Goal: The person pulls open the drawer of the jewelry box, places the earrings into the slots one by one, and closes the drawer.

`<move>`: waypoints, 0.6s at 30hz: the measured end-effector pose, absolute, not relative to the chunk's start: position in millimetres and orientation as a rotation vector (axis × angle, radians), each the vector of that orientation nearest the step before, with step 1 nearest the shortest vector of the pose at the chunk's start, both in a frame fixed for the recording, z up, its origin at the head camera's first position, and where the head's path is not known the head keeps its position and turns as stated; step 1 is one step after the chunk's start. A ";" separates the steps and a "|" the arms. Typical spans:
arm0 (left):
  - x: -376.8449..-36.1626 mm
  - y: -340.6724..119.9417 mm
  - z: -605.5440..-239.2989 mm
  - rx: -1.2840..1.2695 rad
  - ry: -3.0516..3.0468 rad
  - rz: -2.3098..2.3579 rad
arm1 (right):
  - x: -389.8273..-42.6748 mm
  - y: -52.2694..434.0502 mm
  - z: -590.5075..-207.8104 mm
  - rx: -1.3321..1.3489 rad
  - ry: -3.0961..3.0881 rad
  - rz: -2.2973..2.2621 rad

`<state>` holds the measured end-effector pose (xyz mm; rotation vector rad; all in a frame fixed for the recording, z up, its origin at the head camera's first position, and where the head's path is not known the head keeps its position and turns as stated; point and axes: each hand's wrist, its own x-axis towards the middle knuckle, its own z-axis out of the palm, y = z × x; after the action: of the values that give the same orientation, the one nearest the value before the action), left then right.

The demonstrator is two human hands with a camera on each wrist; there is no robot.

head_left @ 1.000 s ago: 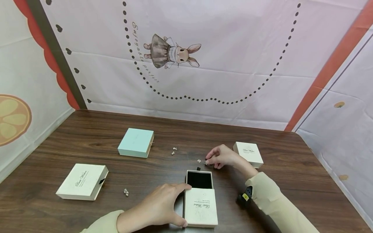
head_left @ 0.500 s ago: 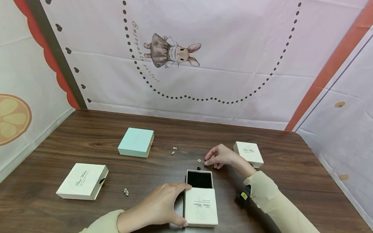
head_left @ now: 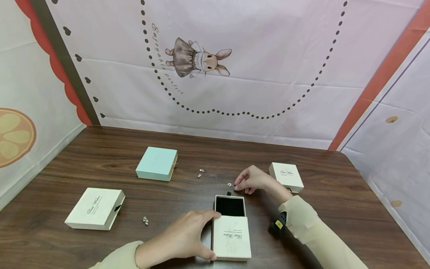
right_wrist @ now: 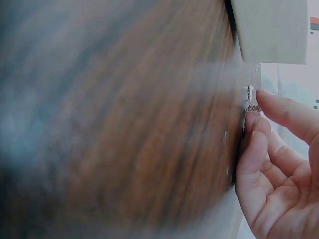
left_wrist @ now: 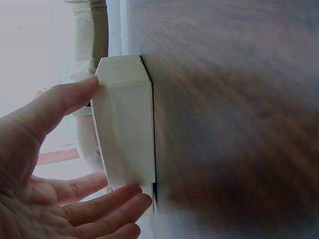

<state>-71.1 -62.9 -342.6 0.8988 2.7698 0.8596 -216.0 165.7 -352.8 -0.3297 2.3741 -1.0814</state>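
Note:
A cream drawer box (head_left: 231, 238) lies near the table's front edge, its black-lined drawer (head_left: 230, 206) pulled out toward the far side. My left hand (head_left: 188, 235) grips the box sleeve (left_wrist: 124, 124) from the left, thumb at its far corner and fingers at its near corner. My right hand (head_left: 250, 180) rests on the table just beyond the drawer. Its thumb and forefinger pinch a small silver earring (right_wrist: 251, 105). A second small earring (head_left: 229, 184) lies on the wood just left of those fingertips.
On the dark wooden table (head_left: 319, 209) are a mint box (head_left: 156, 163) at the back left, a cream box (head_left: 95, 208) at the left and a small cream box (head_left: 286, 176) right of my right hand. More earrings lie at the centre back (head_left: 201, 173) and front left (head_left: 145, 221). Printed cloth walls surround the table.
My right hand has crept slightly left and away, its fingertips closing over the small earring. The left hand and the box have not moved.

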 end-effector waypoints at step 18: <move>-70.8 -63.9 -342.8 0.910 2.766 0.866 | -214.0 166.7 -350.2 -0.285 2.348 -1.122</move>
<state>-70.8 -63.9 -342.8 0.9100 2.7659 0.8663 -214.0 166.7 -350.2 -0.2852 2.3481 -1.1216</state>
